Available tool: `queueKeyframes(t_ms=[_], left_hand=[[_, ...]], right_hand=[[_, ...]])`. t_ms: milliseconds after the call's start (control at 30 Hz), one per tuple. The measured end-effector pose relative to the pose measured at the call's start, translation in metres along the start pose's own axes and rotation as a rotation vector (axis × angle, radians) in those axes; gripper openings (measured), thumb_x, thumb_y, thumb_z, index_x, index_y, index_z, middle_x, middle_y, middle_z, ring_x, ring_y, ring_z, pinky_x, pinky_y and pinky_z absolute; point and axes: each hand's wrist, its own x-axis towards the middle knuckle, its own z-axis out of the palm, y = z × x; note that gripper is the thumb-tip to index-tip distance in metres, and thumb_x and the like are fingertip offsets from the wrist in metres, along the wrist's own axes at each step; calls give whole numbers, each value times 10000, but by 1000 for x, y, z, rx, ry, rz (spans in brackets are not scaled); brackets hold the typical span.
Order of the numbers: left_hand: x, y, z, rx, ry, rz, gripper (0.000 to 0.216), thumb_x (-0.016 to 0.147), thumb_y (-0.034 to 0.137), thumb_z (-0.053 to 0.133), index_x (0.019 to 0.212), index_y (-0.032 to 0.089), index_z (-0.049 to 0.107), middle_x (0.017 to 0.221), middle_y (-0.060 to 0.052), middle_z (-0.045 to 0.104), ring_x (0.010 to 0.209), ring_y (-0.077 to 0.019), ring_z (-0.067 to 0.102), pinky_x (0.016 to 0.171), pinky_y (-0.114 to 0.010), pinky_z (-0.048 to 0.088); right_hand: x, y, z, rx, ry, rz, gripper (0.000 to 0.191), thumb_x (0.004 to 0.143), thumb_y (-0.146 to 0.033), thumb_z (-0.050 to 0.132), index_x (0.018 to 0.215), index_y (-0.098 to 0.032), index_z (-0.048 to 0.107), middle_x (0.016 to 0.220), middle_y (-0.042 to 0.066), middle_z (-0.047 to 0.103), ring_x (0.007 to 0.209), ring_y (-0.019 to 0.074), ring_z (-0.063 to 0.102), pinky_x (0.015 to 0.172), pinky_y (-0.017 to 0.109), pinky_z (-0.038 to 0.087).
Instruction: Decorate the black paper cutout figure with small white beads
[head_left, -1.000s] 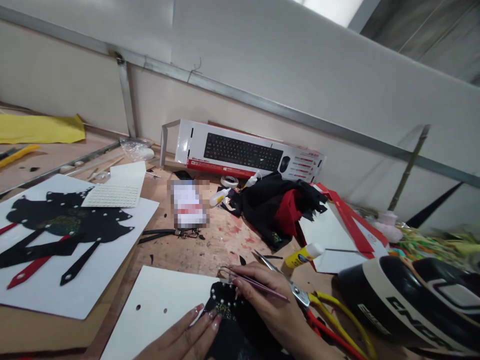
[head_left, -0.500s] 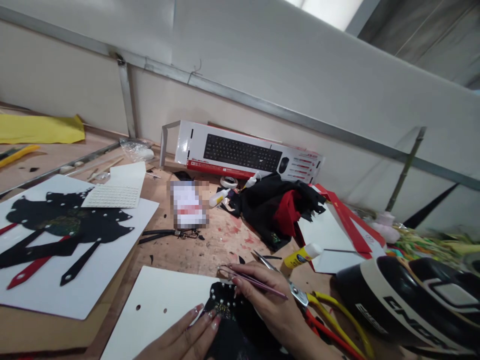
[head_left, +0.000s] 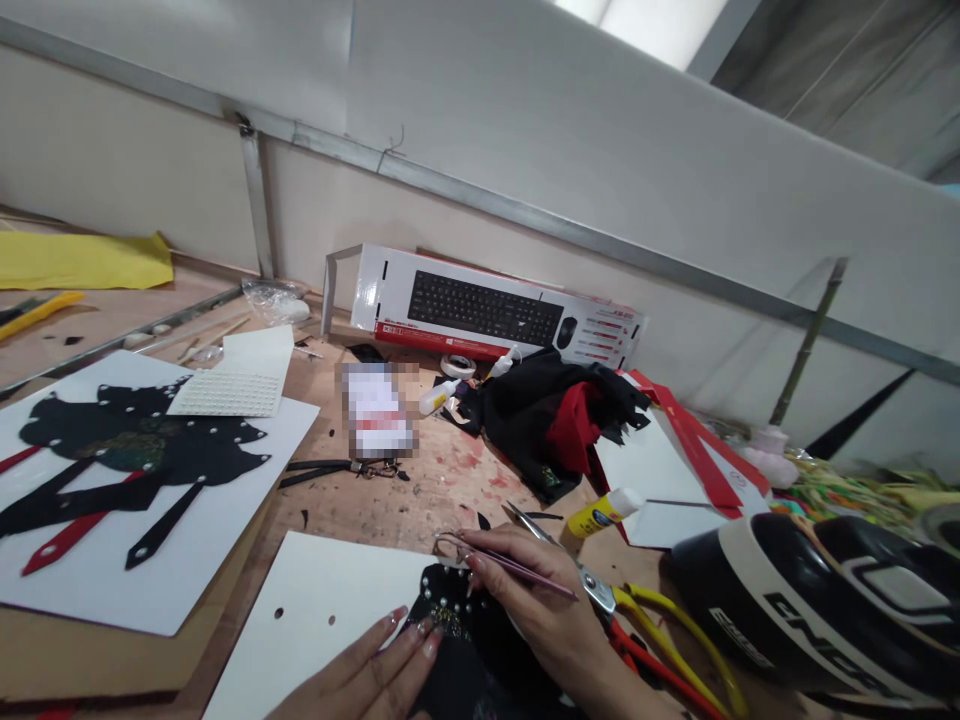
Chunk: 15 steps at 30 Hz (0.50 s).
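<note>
A black cloth piece [head_left: 461, 665] with white pearl beads [head_left: 444, 602] along its top and a patch of gold glitter lies on a white card [head_left: 274, 640]. My left hand [head_left: 367, 665] rests flat on its left side, fingers stretched out. Pinched in my right hand [head_left: 540, 600] is a pair of pink tweezers [head_left: 525, 570], their tips pointing left above the top edge of the cloth. Whether a bead sits in the tips is too small to tell. Scissors [head_left: 675, 640] with yellow and red handles lie right beside my right hand.
A beaded black and red cut-out [head_left: 195, 445] lies on white board at left, a pearl sheet [head_left: 225, 392] on it. Behind are a keyboard box [head_left: 487, 310] and black cloth scraps [head_left: 517, 410]. A glue stick [head_left: 596, 515] and a large black bottle [head_left: 810, 620] stand right.
Both hands and the tweezers stay almost in place over the black cloth. Only a very slight shift of the whole view shows.
</note>
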Motion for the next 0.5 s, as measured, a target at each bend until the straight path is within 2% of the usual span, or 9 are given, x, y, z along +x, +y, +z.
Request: queueKeyframes(t_ms=[133, 233, 300, 500], left_hand=[[0, 0, 0, 0, -5, 5, 426, 983, 231, 468, 1390, 130, 394, 1411, -78, 550, 1318, -207, 478, 1164, -319, 312], [0, 1, 2, 7, -13, -5, 447, 977, 219, 482, 1400, 129, 374, 1401, -73, 561, 1299, -190, 501, 1163, -296, 306], [-1, 1, 3, 13, -18, -13, 467, 969, 215, 499, 1406, 122, 362, 1389, -75, 572, 1289, -182, 512, 1161, -275, 302], [-1, 0, 5, 13, -19, -16, 456, 965, 203, 498, 1397, 132, 371, 1368, -72, 593, 1271, -200, 532, 1153, -305, 325]], right_hand=[[0, 1, 0, -3, -11, 26, 209, 875, -374, 664, 1005, -255, 776, 842, 55, 778, 758, 196, 718, 748, 299, 576], [0, 3, 0, 45, -42, 53, 211, 878, -373, 666, 1029, -265, 767, 999, 62, 776, 895, 212, 724, 822, 310, 569], [0, 3, 0, 79, -54, 69, 217, 875, -375, 670, 1031, -260, 766, 1033, 64, 772, 944, 218, 721, 850, 313, 567], [1, 0, 0, 97, -52, 67, 228, 863, -389, 679, 1002, -238, 778, 954, 69, 788, 817, 208, 738, 750, 298, 597]])
